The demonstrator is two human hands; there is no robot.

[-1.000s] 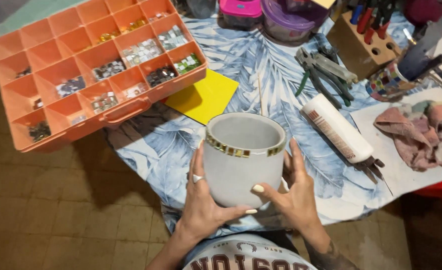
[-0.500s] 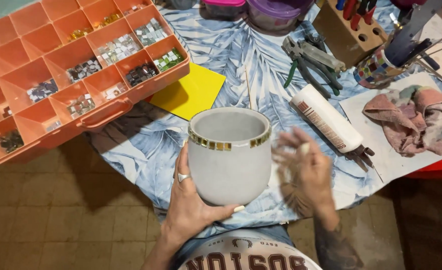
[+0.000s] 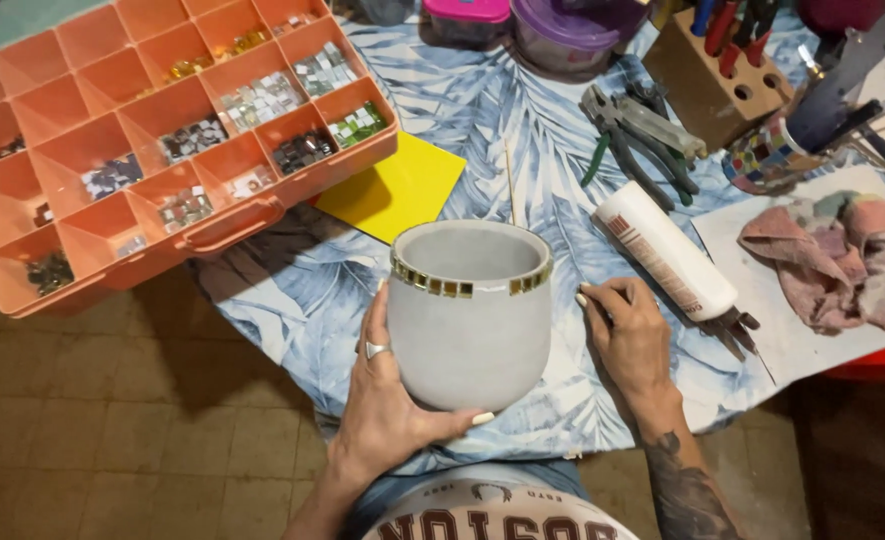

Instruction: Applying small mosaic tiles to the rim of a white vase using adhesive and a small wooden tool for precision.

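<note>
Nearest, low in the frame's middle, one grey pot point(image 3: 467, 320) with a band of gold tiles at its rim sits cupped in the left hand point(image 3: 387, 400), fingers spread and pressed to its side. Beside it the right hand point(image 3: 630, 335) rests on the tablecloth point(image 3: 292, 290), fingers curled together, holding nothing I can see. Farther right lie one white tube point(image 3: 667, 250) and one rag point(image 3: 837, 260). Upper left, one orange tray point(image 3: 152, 150) is cut off at the edge, its small tiles hard to count.

pot point(image 3: 467, 330): matt grey, smooth, glossy gold tile rim | organiser box point(image 3: 152, 130): orange plastic | rag point(image 3: 837, 260): soft cloth
</note>
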